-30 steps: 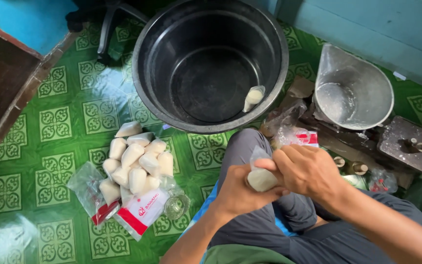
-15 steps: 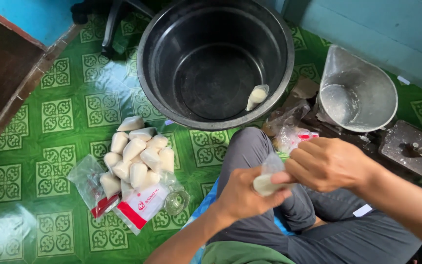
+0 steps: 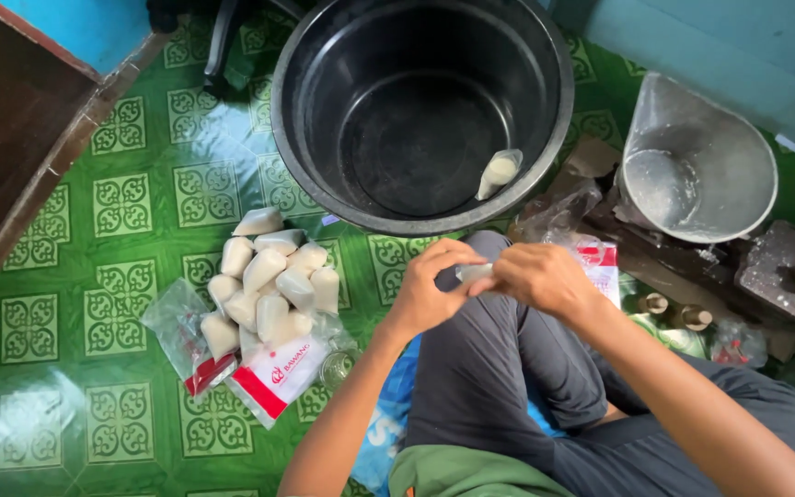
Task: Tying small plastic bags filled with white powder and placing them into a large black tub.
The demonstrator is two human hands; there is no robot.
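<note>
Your left hand (image 3: 430,285) and right hand (image 3: 537,276) meet just below the rim of the black tub (image 3: 324,175), fingers of both pinched together on one small white packet (image 3: 473,272), held over your knee. Inside the tub, against its right wall: one filled packet (image 3: 499,172). Left of and below the tub, on the green patterned floor (image 3: 131,193): a heap of filled white packets (image 3: 269,285) lying on flat plastic bags (image 3: 273,379). Right of the tub: a metal scale pan (image 3: 697,161).
</note>
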